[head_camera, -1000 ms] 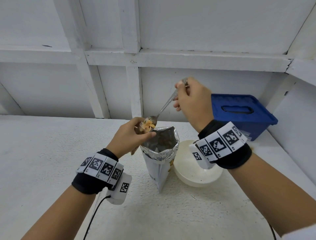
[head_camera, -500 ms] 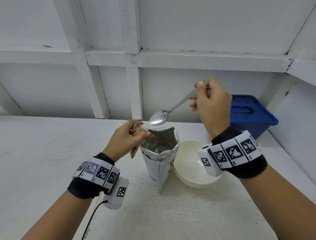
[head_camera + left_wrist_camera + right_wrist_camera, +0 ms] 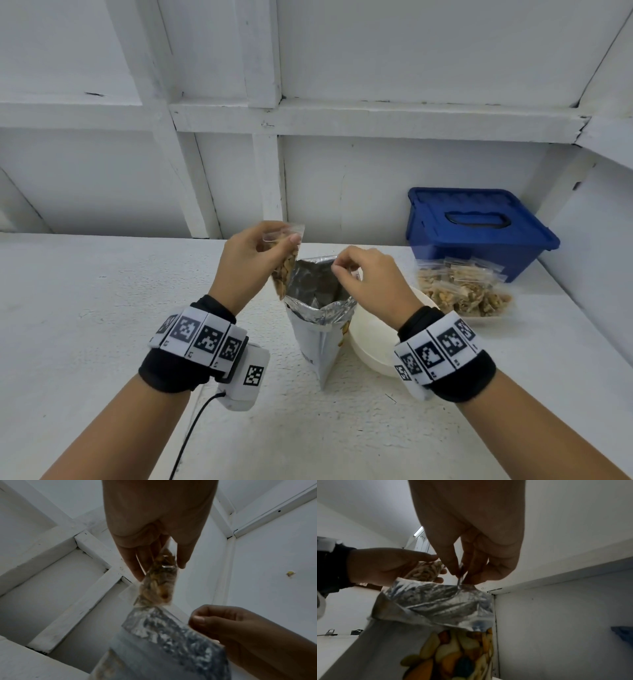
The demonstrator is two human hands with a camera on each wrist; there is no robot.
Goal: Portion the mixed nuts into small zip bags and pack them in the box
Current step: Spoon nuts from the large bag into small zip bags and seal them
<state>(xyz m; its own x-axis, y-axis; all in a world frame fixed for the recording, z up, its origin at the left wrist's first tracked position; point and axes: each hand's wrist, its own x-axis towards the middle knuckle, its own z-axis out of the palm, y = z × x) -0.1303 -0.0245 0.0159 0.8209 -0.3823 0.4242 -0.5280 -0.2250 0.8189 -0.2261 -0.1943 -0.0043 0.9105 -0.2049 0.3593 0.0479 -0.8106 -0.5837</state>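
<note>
Spoon gone; nut-filled zip bag [image 3: 286,260] aloft.

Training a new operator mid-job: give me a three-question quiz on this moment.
1. True or false: the blue box has its lid on.
2. What does the left hand hold? A) spoon B) small zip bag of nuts C) bowl
3. What do the right hand fingers pinch?

Key: 1 true; 2 B; 3 the rim of the foil nut bag.
</note>
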